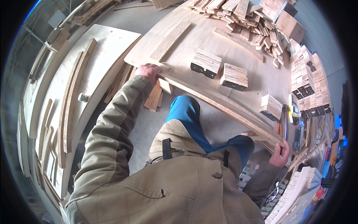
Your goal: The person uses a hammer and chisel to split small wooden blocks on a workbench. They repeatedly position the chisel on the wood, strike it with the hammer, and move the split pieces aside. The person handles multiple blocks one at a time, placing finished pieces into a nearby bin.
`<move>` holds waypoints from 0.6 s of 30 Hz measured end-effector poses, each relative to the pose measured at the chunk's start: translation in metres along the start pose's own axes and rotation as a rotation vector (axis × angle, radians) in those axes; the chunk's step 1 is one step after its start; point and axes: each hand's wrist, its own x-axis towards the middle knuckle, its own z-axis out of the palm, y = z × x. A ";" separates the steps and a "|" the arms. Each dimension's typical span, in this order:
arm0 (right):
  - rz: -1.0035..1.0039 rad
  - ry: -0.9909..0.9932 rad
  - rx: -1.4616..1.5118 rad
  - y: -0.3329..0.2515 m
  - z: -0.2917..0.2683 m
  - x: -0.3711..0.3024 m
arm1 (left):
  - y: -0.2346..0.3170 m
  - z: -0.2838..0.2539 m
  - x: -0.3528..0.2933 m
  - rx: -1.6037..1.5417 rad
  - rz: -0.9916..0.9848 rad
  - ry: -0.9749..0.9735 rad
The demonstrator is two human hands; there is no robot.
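Note:
A long wooden plank [220,105] lies along the near edge of the plywood worktable [242,76], in front of my legs. My left hand [149,72] is closed around its left end, at the table's near left corner. At the right end my right hand [280,155] grips the plank between thumb and fingers. Beyond it on the table sit three wood blocks with black ends: a left block [206,63], a middle block [234,77] and a right block [271,107]. Farther back lie a flat board [171,41] and a narrow strip [238,44].
A heap of short offcuts [257,26] covers the far right of the table. Stacked blocks [311,86] stand at the right, with a yellow tool [294,111] nearer. To my left, a second plywood table [112,39] carries long strips [76,93] and a small metal object [83,97].

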 end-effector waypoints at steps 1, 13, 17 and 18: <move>0.001 0.010 0.002 -0.006 0.000 0.002 | -0.001 0.000 -0.002 0.013 -0.003 -0.020; -0.164 0.039 0.012 -0.071 0.042 0.032 | 0.001 0.010 -0.159 -0.215 -0.569 0.238; -0.112 -0.163 0.046 -0.053 0.077 0.016 | 0.010 0.023 -0.245 -0.310 -0.830 0.195; -0.091 -0.213 0.076 -0.049 0.086 0.009 | 0.011 0.030 -0.264 -0.396 -0.857 0.250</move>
